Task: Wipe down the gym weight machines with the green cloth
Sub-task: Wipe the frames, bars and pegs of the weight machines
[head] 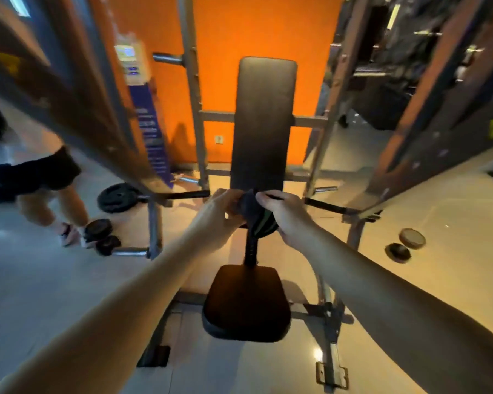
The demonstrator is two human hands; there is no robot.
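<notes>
A seated press machine stands before me, with a tall black back pad (264, 123) and a black seat pad (246, 302) below it. Both my hands hold a dark cloth with green stripes (256, 220) in the gap between the two pads. My left hand (221, 207) grips the cloth's left side. On the right side, my right hand (282, 213) pinches its upper edge. A strip of the cloth hangs down toward the seat.
Slanted machine arms with black handles (182, 194) (325, 206) flank the pads on both sides. A person's legs (49, 194) stand at the left near weight plates (117, 197) on the floor. Two small discs (404, 245) lie on the floor at the right. An orange wall (225, 81) is behind.
</notes>
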